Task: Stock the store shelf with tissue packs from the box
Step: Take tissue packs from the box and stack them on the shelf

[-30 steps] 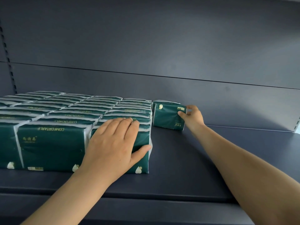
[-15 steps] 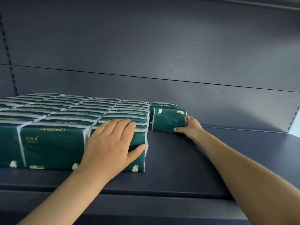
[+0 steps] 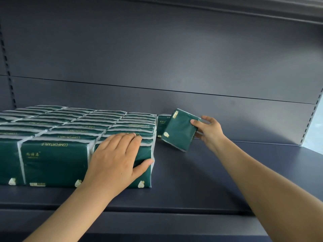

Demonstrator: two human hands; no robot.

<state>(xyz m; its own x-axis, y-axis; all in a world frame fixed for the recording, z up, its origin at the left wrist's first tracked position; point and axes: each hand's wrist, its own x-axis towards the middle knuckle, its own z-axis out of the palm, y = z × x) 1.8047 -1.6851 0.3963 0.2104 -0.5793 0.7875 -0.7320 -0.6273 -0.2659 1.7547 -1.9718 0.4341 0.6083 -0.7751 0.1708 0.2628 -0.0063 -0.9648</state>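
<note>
Tissue pack, dark green wrapper with white end seams: tilted, one corner low over the shelf; contact with the shelf surface not determinable. Gripped at its right edge by the right hand, thumb on the front face, fingers curled round behind. Positioned at the right end of the stocked rows, just in front of a single standing pack near the back panel; partly hides that pack.

Stocked block of packs to the left: same green wrapper, upright, in tight rows running from the front of the shelf back toward the panel. "COMFORTABLE" printed upside down near the top edges. Runs past the left edge of the view.

Left hand: open, fingers straight and close together, laid flat across the top of the front-right pack of the block, thumb spread over its front face. Grips nothing.

Shelf: dark blue-grey, front lip across the lower part of the view. Back panel in the same colour, one horizontal seam across it. Slotted upright at the left edge of the panel, second slotted upright at the right. Underside of an upper shelf along the top.
</note>
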